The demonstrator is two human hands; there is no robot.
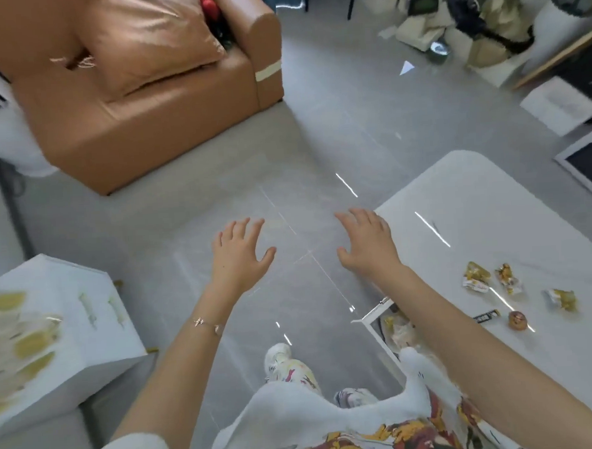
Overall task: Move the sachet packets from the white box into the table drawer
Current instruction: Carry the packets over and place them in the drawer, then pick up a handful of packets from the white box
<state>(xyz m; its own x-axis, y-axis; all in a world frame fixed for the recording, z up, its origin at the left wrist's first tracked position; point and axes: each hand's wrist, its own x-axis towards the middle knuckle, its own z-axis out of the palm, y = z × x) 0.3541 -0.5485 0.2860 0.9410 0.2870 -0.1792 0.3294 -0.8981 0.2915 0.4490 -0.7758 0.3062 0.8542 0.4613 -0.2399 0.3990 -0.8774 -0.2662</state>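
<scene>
The white box [98,341] stands at the lower left, and several yellow and white sachet packets [23,341] show blurred in its open top. At the lower right the white table [493,214] has its drawer [373,326] pulled out, with sachet packets [398,329] lying inside, partly hidden by my right forearm. Three more sachets [475,278] lie on the tabletop. My left hand [239,256] and my right hand [366,243] are held out over the floor between box and table, fingers spread, holding nothing.
A brown sofa [166,128] with a cushion fills the upper left. On the tabletop near the sachets lie a small round brown object [518,320] and a dark bar-shaped wrapper [485,316]. Bags and clutter [466,26] stand at the far right. Grey floor tiles lie between.
</scene>
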